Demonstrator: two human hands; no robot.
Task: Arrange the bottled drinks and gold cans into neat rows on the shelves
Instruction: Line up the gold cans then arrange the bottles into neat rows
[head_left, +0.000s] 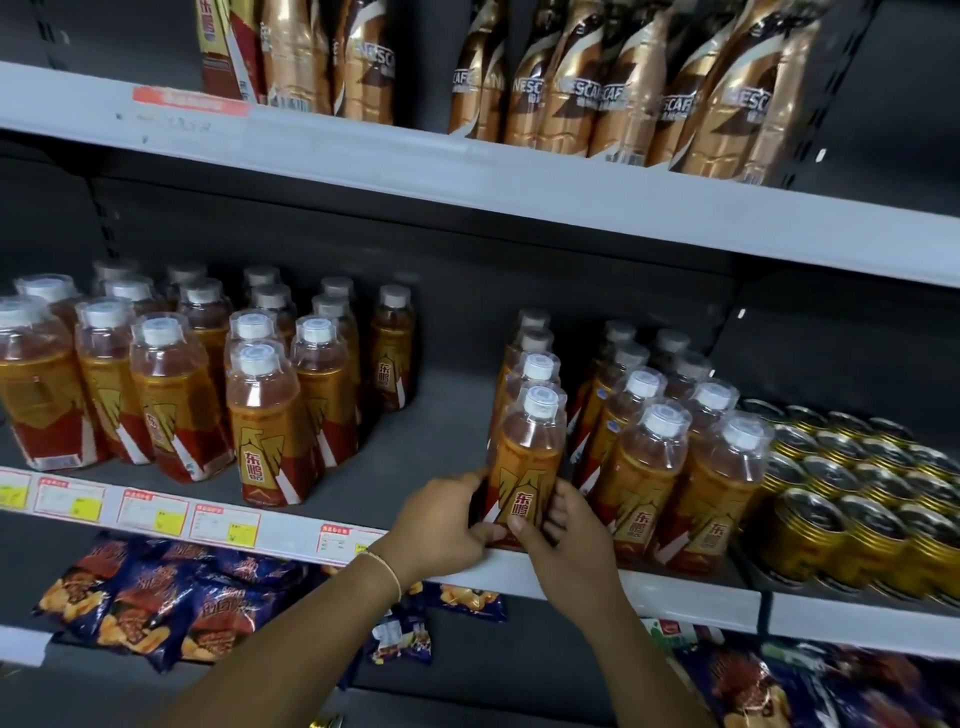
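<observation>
At right-centre, twelve orange drink bottles (641, 483) stand in three rows of four. The left group (270, 431) holds about sixteen more. The upper shelf (467, 171) carries roughly eight Nescafé bottles (571, 88). At lower right are over a dozen gold cans (862, 535), cropped by the frame.

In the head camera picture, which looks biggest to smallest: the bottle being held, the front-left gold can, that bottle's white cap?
1. held bottle
2. front-left gold can
3. white cap
All stand near the shelf front, so nearness barely skews this.

Coffee bottles (571, 93) cut off at top; price tags (223, 522) txt too blurry.
</observation>
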